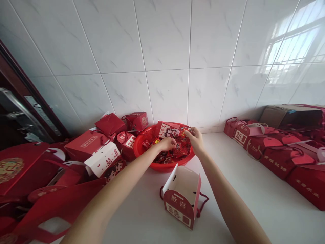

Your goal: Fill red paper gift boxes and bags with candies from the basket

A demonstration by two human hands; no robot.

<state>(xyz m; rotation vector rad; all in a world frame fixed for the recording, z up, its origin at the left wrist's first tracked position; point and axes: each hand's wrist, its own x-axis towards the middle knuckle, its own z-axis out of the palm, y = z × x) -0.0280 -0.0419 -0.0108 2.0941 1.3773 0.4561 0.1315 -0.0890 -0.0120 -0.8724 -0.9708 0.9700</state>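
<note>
A round red plastic basket (139, 148) stands against the tiled wall, filled with wrapped candies (167, 158) in mostly red wrappers. Over its middle, my left hand (168, 144) is closed with the fingers curled together; anything in them is too small to make out. My right hand (196, 138) pinches a small red candy packet (187, 131) at the basket's right rim. Behind the hands, a flat red and white packet (164, 129) with a printed cartoon figure leans in the basket. Below, between my forearms, an open red gift box (179, 206) stands upright with cord handles at its sides.
Red gift boxes (85, 144) pile up along the left, some open or tilted. At the right, a row of red boxes (275, 159) lines the wall beside a brown cardboard box (274, 117). A door handle (15, 105) shows at far left.
</note>
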